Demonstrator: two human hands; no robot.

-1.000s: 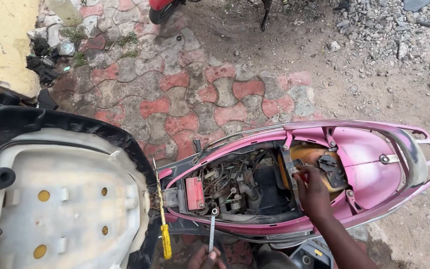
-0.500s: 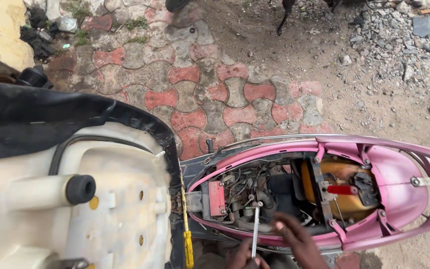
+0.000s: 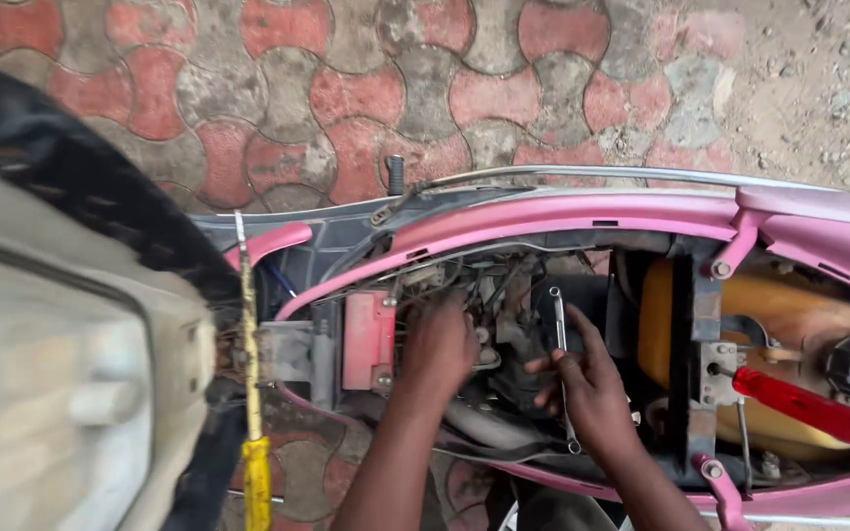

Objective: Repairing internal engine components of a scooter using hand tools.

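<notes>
A pink scooter body (image 3: pixel 582 211) lies open, showing its engine bay with wires and dark parts (image 3: pixel 504 295). My left hand (image 3: pixel 437 349) reaches down into the bay beside a red battery box (image 3: pixel 368 339), fingers curled among the parts; what it grips is hidden. My right hand (image 3: pixel 587 388) holds a slim metal spanner (image 3: pixel 560 334) upright over the engine. A yellow fuel tank (image 3: pixel 789 315) sits to the right under a pink cross bracket.
A yellow-handled screwdriver (image 3: pixel 251 393) stands by the raised seat underside (image 3: pixel 61 374) at left. A red-handled tool (image 3: pixel 809 408) lies on the tank. Red and grey paving (image 3: pixel 366 88) lies behind, and bare dirt at top right.
The view has closed in on the engine bay. Both hands have moved up into the bay, the left one going in by the battery box, the right carrying the spanner over the engine.
</notes>
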